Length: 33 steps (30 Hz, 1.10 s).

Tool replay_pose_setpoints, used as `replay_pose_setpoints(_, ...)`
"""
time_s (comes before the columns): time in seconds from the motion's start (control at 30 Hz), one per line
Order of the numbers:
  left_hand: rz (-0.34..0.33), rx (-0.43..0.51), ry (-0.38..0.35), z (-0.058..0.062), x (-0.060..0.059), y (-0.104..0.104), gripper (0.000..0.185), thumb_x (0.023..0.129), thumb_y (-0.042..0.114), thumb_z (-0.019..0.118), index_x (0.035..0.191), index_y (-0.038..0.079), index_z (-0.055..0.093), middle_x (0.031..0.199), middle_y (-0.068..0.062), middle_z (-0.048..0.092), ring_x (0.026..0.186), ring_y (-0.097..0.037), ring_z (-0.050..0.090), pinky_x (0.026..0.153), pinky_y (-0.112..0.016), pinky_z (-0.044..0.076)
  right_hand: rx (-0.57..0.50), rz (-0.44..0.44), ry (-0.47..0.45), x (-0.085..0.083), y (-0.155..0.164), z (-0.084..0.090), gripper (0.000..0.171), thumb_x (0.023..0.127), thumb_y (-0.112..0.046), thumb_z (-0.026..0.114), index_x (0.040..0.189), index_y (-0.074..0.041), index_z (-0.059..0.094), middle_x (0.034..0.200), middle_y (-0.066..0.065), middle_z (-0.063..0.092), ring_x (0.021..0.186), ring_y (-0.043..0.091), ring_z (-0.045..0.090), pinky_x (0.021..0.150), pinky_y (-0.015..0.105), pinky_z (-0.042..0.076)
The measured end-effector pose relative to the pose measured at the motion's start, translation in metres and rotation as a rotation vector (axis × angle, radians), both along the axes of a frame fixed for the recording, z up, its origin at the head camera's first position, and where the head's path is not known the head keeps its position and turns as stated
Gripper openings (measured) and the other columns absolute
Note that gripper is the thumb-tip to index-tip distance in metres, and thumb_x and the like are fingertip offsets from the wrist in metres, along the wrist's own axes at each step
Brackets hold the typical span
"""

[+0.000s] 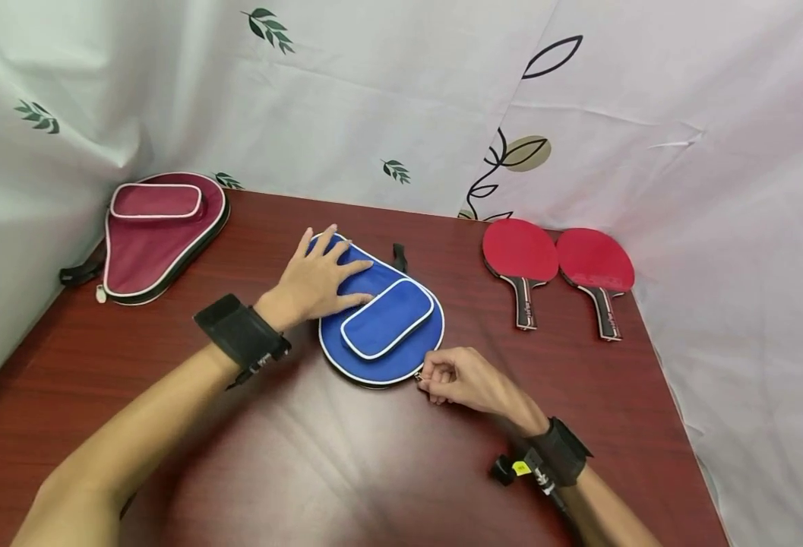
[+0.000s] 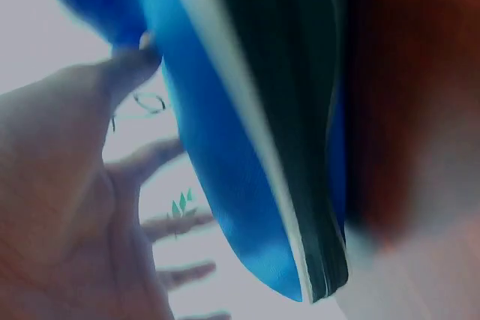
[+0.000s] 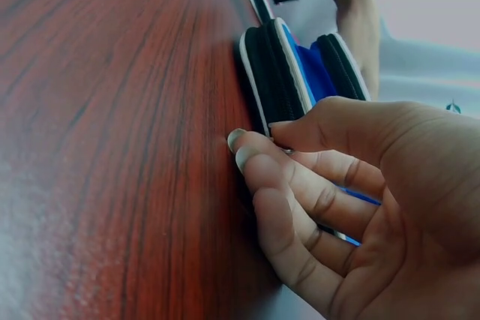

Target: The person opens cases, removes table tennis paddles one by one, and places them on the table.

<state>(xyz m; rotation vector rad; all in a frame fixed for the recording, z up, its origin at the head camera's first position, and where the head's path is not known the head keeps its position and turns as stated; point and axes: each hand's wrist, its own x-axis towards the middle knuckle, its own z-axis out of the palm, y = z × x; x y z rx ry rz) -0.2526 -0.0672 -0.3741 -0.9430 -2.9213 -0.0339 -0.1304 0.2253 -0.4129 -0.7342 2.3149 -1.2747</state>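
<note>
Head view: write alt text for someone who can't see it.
A person's left hand rests spread on a blue case; the right hand pinches the zipper pull at its edge. The case lies on a reddish table, with a maroon case to the left and two red paddles to the right.

Blue case (image 1: 387, 319): is partly covered by the left hand (image 1: 319, 282); is cut off atop the left wrist view.
Zipper pull (image 1: 418, 375): is mostly concealed by the right hand (image 1: 461, 377).
Handle lettering (image 1: 527, 313): cannot be read.
</note>
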Motion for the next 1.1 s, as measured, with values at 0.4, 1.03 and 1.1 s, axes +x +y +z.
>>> replay_pose_setpoints(0.4,-0.082,0.016,-0.241,0.005,-0.021,-0.017,0.076,0.091,0.07,0.056,0.155,0.031,0.043,0.164,-0.011,0.03,0.155,-0.035,0.013,0.12,-0.063,0.008,-0.031,-0.023,0.017,0.001,-0.007,-0.01,0.011,0.091,0.003,0.067,0.084,-0.006,0.07,0.071,0.004,0.07,0.062,0.022,0.066,0.057,0.024,0.053)
replay_pose_setpoints(1.03,0.144,0.097,-0.137,-0.016,0.016,-0.013,0.079,0.09,0.075,0.052,0.153,0.028,0.045,0.161,-0.013,0.035,0.153,-0.037,0.018,0.119,-0.064,0.012,-0.068,-0.012,0.038,0.002,0.004,-0.007,0.016,0.089,0.01,0.062,0.081,-0.003,0.067,0.07,0.005,0.071,0.059,0.02,0.067,0.053,0.03,0.055)
replay_pose_setpoints(1.1,0.163,0.1,-0.143,-0.014,0.017,-0.013,0.079,0.09,0.075,0.052,0.154,0.028,0.044,0.162,-0.013,0.034,0.153,-0.037,0.017,0.119,-0.064,0.01,-0.065,-0.007,0.043,0.0,0.002,-0.006,0.016,0.089,0.01,0.061,0.082,-0.003,0.067,0.07,0.005,0.071,0.059,0.02,0.067,0.053,0.029,0.055)
